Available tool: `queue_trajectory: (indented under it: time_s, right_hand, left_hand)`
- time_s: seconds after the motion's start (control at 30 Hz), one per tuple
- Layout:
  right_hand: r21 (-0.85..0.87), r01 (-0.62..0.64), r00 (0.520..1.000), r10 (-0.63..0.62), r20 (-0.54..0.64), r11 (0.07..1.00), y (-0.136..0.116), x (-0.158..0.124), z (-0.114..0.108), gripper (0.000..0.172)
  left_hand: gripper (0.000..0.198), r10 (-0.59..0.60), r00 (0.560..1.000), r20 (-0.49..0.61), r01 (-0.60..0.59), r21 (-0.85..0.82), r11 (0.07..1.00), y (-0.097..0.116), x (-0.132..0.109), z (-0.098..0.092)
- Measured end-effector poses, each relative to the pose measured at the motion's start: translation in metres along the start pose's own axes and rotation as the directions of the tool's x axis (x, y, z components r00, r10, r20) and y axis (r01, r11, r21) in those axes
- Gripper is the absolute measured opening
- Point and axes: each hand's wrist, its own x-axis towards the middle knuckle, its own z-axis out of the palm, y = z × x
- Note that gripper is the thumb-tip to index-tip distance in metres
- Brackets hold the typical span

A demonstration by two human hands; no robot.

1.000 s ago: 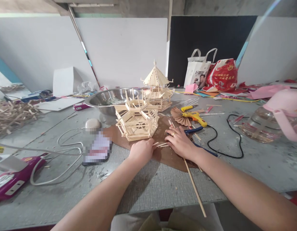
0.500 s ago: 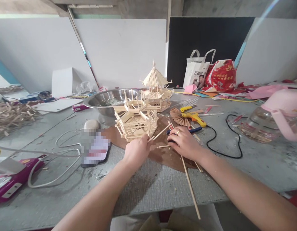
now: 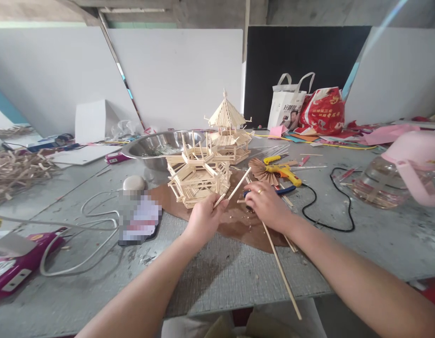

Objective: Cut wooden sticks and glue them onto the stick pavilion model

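Note:
My left hand (image 3: 205, 215) is closed on a short thin wooden stick (image 3: 238, 184), which points up and to the right. Closed, with its fingers bent down, my right hand (image 3: 268, 204) has a long wooden stick (image 3: 281, 271) running out beneath it past the table's front edge. Blue handles of a cutting tool (image 3: 287, 190) show beside and under this hand; its jaws are hidden. A short stick end (image 3: 241, 202) shows by the right fingertips. Just beyond my left hand stands an open-topped stick frame (image 3: 198, 180), with a roofed stick pavilion (image 3: 225, 117) behind.
A brown board (image 3: 235, 230) lies under the work. A yellow glue gun (image 3: 290, 174) and folded brown paper fan (image 3: 262, 170) lie to the right, near a pink-lidded jug (image 3: 376, 188). Leftward are a steel bowl (image 3: 150, 162), a phone (image 3: 142, 220), white cables and a purple power strip (image 3: 13, 277).
The short stick in my left hand has swung steeper. My right hand has shifted slightly left and up. The long stick has turned, its near end moving right.

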Motion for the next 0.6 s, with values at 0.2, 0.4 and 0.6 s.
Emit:
queue_trajectory:
  time_s: [0.2, 0.4, 0.6]
  right_hand:
    - [-0.083, -0.368, 0.915, 0.344, -0.211, 0.926, 0.037, -0.001, 0.001, 0.026]
    - [0.434, -0.273, 0.943, 0.328, -0.054, 0.859, 0.016, -0.002, -0.003, 0.03]
    - [0.802, -0.373, 0.928, 0.209, 0.309, 0.466, -0.015, -0.004, -0.007, 0.034]
  left_hand:
    - [0.027, -0.035, 0.999, 0.041, 0.043, -0.207, 0.977, -0.002, 0.002, 0.003]
    - [0.028, -0.031, 0.963, 0.268, 0.163, -0.486, 0.859, 0.003, 0.001, 0.008]
    - [0.028, 0.019, 0.93, 0.367, 0.207, -0.566, 0.798, 0.007, -0.004, 0.017]
